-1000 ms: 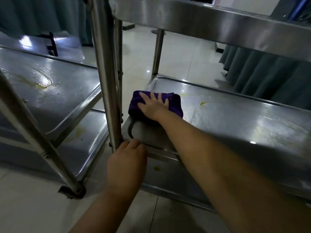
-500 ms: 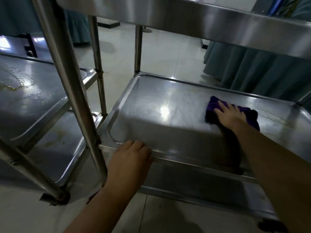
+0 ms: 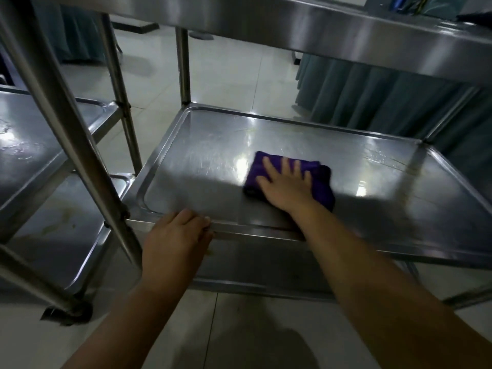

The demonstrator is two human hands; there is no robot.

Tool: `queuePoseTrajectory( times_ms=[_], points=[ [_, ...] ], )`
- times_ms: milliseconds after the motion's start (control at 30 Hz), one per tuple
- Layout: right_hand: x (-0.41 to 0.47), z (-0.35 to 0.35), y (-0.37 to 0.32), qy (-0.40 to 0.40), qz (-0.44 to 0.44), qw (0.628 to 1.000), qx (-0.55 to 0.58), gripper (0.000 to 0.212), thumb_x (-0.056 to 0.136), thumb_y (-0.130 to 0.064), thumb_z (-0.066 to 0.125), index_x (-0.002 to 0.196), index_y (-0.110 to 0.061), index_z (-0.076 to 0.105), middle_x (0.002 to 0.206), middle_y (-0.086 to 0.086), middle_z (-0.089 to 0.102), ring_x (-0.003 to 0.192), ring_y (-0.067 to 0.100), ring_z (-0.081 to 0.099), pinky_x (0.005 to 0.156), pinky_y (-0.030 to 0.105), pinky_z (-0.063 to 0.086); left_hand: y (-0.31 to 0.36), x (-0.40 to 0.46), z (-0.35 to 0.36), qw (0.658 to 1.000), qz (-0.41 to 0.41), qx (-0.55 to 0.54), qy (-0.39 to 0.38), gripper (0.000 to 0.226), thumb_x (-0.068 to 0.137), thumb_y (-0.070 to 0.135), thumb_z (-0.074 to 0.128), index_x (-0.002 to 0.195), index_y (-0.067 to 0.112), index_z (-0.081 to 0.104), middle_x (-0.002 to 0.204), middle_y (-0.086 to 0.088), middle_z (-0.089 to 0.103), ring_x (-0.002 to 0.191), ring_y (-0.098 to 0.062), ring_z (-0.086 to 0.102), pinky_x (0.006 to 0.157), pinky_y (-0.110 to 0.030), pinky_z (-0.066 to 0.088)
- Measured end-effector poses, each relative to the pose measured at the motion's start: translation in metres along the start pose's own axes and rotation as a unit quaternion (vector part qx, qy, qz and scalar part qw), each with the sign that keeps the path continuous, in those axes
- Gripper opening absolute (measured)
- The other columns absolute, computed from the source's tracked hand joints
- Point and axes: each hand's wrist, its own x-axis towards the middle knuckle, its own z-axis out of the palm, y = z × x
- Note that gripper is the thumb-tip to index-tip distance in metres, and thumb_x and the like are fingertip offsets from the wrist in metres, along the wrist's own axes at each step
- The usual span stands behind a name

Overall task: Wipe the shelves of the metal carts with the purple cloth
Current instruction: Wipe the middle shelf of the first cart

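Note:
A folded purple cloth (image 3: 323, 182) lies flat near the middle of the cart's steel middle shelf (image 3: 202, 166). My right hand (image 3: 286, 186) presses down on the cloth with fingers spread, covering its centre. My left hand (image 3: 177, 237) grips the shelf's front rim near the left corner, fingers curled over the edge. A faint yellowish streak shows on the shelf near its far edge. The cart's top shelf (image 3: 346, 35) hangs overhead, and a lower shelf (image 3: 266, 265) sits beneath.
A second metal cart (image 3: 34, 145) stands close on the left, its shelves wet and stained. A steel post (image 3: 66, 129) slants between the carts, with a caster (image 3: 70, 314) at its foot. Teal curtains (image 3: 372, 102) hang behind; pale tiled floor lies around.
My right hand swept the cloth from the shelf's left front corner to the right, then back toward the middle. The view shifted right; my left hand kept its hold on the front rim.

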Motion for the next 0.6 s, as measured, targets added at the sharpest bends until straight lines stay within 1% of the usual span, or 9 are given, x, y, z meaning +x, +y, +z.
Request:
queuePoseTrajectory(
  times_ms=[67, 133, 200, 267, 333, 433, 533, 600],
  points=[
    [-0.011, 0.007, -0.04, -0.017, -0.076, 0.997, -0.009, 0.061, 0.098, -0.06, 0.021, 0.152, -0.043, -0.001, 0.162, 0.006, -0.01, 0.147, 0.033, -0.013, 0.117, 0.051, -0.008, 0.002, 0.001, -0.002, 1.0, 0.007, 0.004, -0.001, 0.031, 0.083, 0.032, 0.048, 0.087, 0.012, 0.072, 0.084, -0.003, 0.066, 0.073, -0.021, 0.06, 0.063, -0.03, 0.048],
    [-0.027, 0.015, -0.059, -0.026, -0.144, 0.989, -0.021, 0.061, 0.097, -0.061, 0.021, 0.151, -0.044, -0.003, 0.162, 0.004, -0.011, 0.147, 0.031, -0.014, 0.116, 0.05, -0.01, 0.004, 0.002, -0.003, 1.0, 0.018, 0.018, 0.004, 0.03, 0.082, 0.031, 0.048, 0.081, 0.011, 0.07, 0.08, -0.005, 0.065, 0.069, -0.021, 0.06, 0.06, -0.028, 0.046],
    [-0.039, 0.019, -0.054, -0.036, -0.184, 0.982, -0.023, 0.06, 0.098, -0.061, 0.02, 0.15, -0.046, -0.004, 0.162, 0.001, -0.012, 0.147, 0.028, -0.015, 0.116, 0.048, -0.012, 0.007, 0.002, -0.004, 0.999, 0.027, 0.033, -0.005, 0.03, 0.082, 0.032, 0.047, 0.079, 0.011, 0.068, 0.078, -0.006, 0.064, 0.067, -0.021, 0.06, 0.059, -0.029, 0.047],
    [-0.048, 0.017, -0.034, -0.047, -0.196, 0.979, -0.014, 0.059, 0.098, -0.061, 0.021, 0.149, -0.048, -0.003, 0.161, -0.003, -0.012, 0.147, 0.023, -0.016, 0.117, 0.044, -0.012, 0.009, 0.001, -0.004, 0.999, 0.028, 0.04, -0.019, 0.032, 0.083, 0.033, 0.044, 0.08, 0.011, 0.068, 0.08, -0.006, 0.064, 0.069, -0.023, 0.06, 0.058, -0.032, 0.049],
    [-0.052, 0.013, -0.006, -0.054, -0.181, 0.982, 0.001, 0.059, 0.097, -0.061, 0.024, 0.149, -0.05, -0.002, 0.161, -0.007, -0.011, 0.147, 0.018, -0.015, 0.118, 0.041, -0.011, 0.01, 0.001, -0.004, 0.998, 0.014, 0.046, -0.026, 0.032, 0.084, 0.033, 0.045, 0.079, 0.012, 0.068, 0.08, -0.005, 0.063, 0.07, -0.023, 0.06, 0.056, -0.034, 0.05],
    [-0.058, 0.005, 0.053, -0.038, -0.116, 0.992, 0.009, 0.058, 0.097, -0.061, 0.025, 0.149, -0.05, 0.0, 0.162, -0.008, -0.009, 0.148, 0.017, -0.012, 0.119, 0.04, -0.008, 0.011, 0.0, -0.001, 0.997, -0.014, 0.071, -0.038, 0.026, 0.083, 0.032, 0.049, 0.08, 0.013, 0.067, 0.081, -0.005, 0.062, 0.072, -0.025, 0.058, 0.056, -0.035, 0.048],
    [-0.06, -0.004, 0.13, -0.006, -0.03, 0.999, -0.02, 0.059, 0.099, -0.058, 0.025, 0.151, -0.044, 0.001, 0.163, -0.001, -0.002, 0.149, 0.024, -0.004, 0.118, 0.045, 0.001, 0.016, -0.001, 0.003, 0.994, -0.018, 0.105, -0.041, 0.022, 0.083, 0.027, 0.05, 0.083, 0.012, 0.066, 0.089, -0.008, 0.062, 0.079, -0.029, 0.056, 0.062, -0.039, 0.047],
    [-0.069, -0.01, 0.185, 0.0, 0.049, 0.998, -0.035, 0.059, 0.1, -0.054, 0.025, 0.152, -0.04, 0.003, 0.163, 0.003, 0.001, 0.149, 0.028, 0.0, 0.117, 0.048, 0.005, 0.024, -0.002, 0.003, 0.993, -0.011, 0.114, -0.034, 0.022, 0.083, 0.022, 0.049, 0.088, 0.01, 0.067, 0.094, -0.012, 0.063, 0.084, -0.033, 0.057, 0.067, -0.042, 0.047]
  ],
)
